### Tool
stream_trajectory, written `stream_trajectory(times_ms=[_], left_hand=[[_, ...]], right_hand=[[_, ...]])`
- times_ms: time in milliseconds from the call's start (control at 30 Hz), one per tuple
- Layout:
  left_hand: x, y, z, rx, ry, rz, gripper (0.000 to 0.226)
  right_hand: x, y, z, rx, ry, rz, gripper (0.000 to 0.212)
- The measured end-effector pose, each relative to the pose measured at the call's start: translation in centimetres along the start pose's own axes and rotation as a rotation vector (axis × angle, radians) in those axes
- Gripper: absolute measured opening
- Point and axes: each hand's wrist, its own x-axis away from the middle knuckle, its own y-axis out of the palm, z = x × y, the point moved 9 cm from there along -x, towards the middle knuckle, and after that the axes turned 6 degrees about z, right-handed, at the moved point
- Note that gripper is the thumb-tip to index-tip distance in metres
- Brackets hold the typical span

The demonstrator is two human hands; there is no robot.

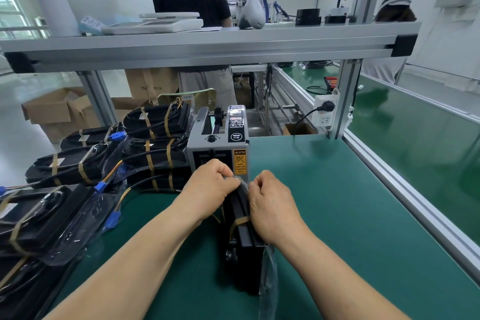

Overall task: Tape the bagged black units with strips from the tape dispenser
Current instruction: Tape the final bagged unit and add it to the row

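Observation:
A bagged black unit [242, 247] stands on edge on the green mat [337, 228], right in front of the grey tape dispenser [218, 143]. One brown tape strip crosses its middle. My left hand [211, 189] grips the unit's far end from the left, fingers curled over the clear bag. My right hand [272, 205] grips the same end from the right, fingertips pinching the bag near the top. The unit's far tip is hidden by both hands.
Stacks of taped bagged units [153, 143] with blue connectors fill the mat's left side. An aluminium frame post [342, 101] with a power socket stands at the back right. A shelf rail [207, 47] runs overhead. A person in black stands behind the bench.

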Motion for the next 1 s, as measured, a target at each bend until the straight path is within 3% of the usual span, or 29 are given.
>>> stream_trajectory(times_ms=[133, 433, 767, 1000], left_hand=[[0.3, 0.3, 0.1, 0.032, -0.003, -0.061, 0.025], [0.9, 0.9, -0.8, 0.269, -0.225, -0.272, 0.029], [0.1, 0.5, -1.9, 0.229, -0.279, -0.107, 0.012], [0.6, -0.1, -1.8, 0.181, -0.184, 0.009, 0.022]], right_hand=[[0.0, -0.1, 0.1, -0.029, 0.014, 0.007, 0.02], [0.0, -0.1, 0.1, 0.022, 0.002, 0.005, 0.017], [-0.1, 0.2, -0.1, 0.005, -0.002, 0.032, 0.022], [-0.1, 0.1, 0.2, -0.015, -0.005, 0.035, 0.023]])
